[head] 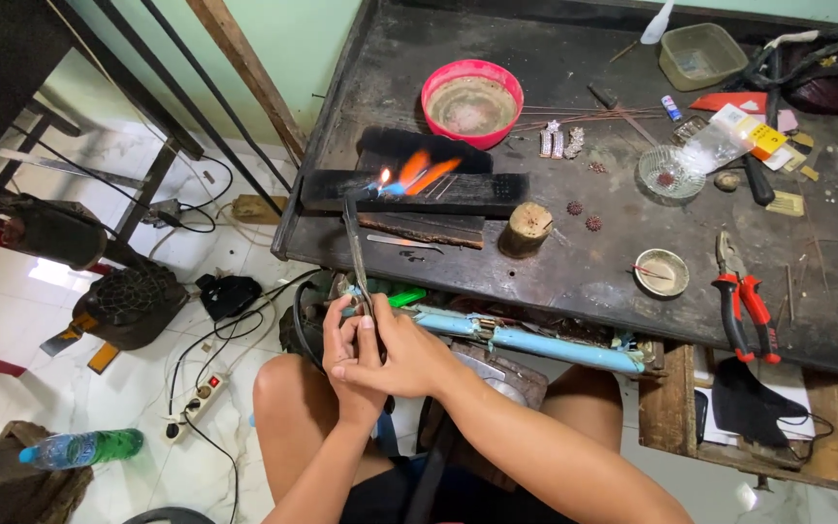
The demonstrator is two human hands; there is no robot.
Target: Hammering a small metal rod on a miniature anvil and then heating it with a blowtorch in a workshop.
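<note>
Both hands meet just below the near edge of the dark workbench [574,262]: the left hand [346,361] and the right hand [404,357] are pressed together, fingers curled tight round the lower end of long metal tweezers [355,247]. These tweezers run up and away from the hands, over the bench edge, their tip reaching a black charred block [467,191] where an orange and blue flame [417,173] burns. So the tip and flame lie well above the hands, the grip end inside them. A light blue pipe [535,342] runs rightward just beside the right hand. Farther up sits a red bowl [471,102]; red-handled pliers [747,301] lie far right
</note>
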